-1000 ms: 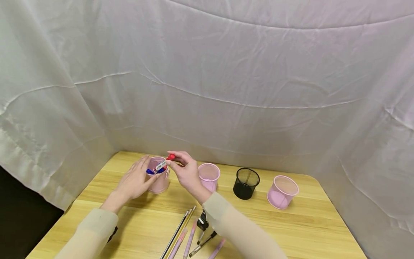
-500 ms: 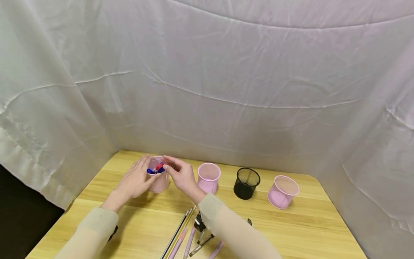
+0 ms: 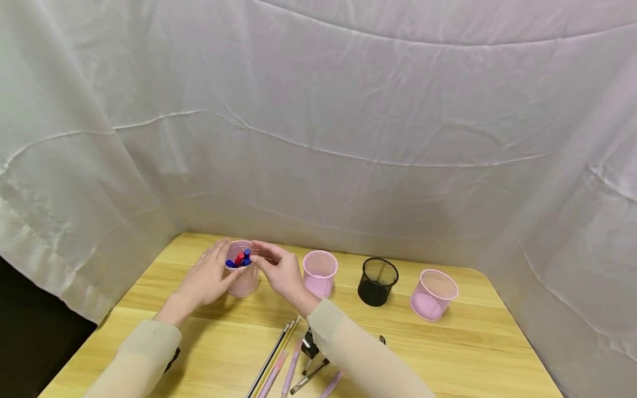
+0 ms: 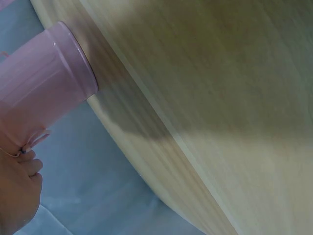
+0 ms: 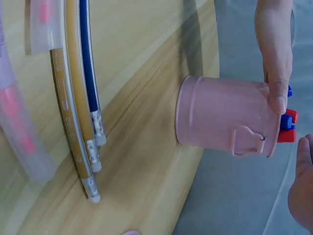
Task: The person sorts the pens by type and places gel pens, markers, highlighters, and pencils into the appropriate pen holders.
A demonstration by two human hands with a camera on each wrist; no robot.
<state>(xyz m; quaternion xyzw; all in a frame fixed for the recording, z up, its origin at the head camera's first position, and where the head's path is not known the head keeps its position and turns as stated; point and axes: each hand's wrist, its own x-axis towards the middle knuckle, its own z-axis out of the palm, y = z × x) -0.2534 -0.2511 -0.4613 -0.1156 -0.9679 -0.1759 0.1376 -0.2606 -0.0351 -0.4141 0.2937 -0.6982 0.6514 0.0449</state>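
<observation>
Wooden table (image 3: 448,354). Left hand (image 3: 206,276) grips the pink cup (image 3: 245,285), upright near the table's far left corner, thumb on rim. Right hand (image 3: 285,273) released, beside the cup's mouth. Two pink mesh cups (image 3: 429,305) and a black mesh cup (image 3: 375,292) stand toward the far edge. Pencils (image 5: 72,129) lie toward the near edge. Red and blue pens (image 3: 240,258) inside the pink cup.

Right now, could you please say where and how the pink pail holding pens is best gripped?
I'd grip the pink pail by its round upright wall, below the rim, coming from the person's left: a handle juts from the right, and pen tops rise above it.
</observation>
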